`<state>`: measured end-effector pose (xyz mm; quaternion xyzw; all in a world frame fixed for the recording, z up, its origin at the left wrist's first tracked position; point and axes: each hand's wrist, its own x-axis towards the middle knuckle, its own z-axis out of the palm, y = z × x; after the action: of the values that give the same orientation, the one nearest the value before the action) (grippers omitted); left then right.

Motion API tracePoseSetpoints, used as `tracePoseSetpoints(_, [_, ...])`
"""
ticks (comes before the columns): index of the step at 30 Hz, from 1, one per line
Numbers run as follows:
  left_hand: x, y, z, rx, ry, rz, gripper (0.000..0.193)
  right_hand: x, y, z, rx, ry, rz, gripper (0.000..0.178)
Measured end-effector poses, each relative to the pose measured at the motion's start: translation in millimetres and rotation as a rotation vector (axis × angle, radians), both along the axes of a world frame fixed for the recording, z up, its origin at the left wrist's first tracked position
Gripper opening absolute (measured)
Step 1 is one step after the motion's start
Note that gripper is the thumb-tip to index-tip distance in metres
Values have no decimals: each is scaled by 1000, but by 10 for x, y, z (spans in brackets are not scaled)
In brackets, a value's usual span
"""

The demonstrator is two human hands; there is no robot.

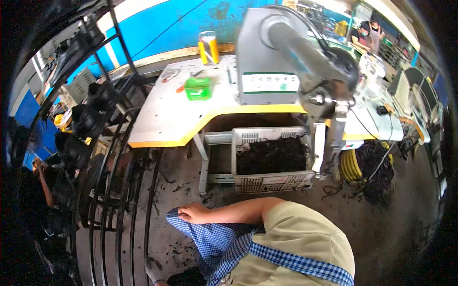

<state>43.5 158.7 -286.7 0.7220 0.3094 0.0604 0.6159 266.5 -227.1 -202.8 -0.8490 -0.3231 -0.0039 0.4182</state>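
Note:
My right hand (193, 213) reaches across my front with its fingers closed on the edge of a blue-and-white checked apron (214, 238). The cloth is pulled out to the left, and the apron's strap crosses my pale yellow shirt (305, 233). Low in the picture, my left hand (153, 269) hangs in shadow beside dark metal rails (125, 205), with a band at its wrist. How its fingers are set is too dim to make out.
Ahead stands a white table (162, 114) with a grey machine (267, 57), a green basket (198, 89) and a yellow container (208, 47). Below it, a pale crate (272, 183) holds black strips. A yellow basket (350, 166) lies right. Two people (365, 37) are far right.

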Motion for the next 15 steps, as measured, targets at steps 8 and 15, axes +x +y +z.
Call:
tracePoseSetpoints(8, [25, -265, -63, 326, 559, -67, 33, 103, -275, -117, -25, -250, -80, 21])
tracePoseSetpoints(15, [337, -681, 113, 368, 506, -72, 34, 78, -449, 4, -55, -335, -106, 22])
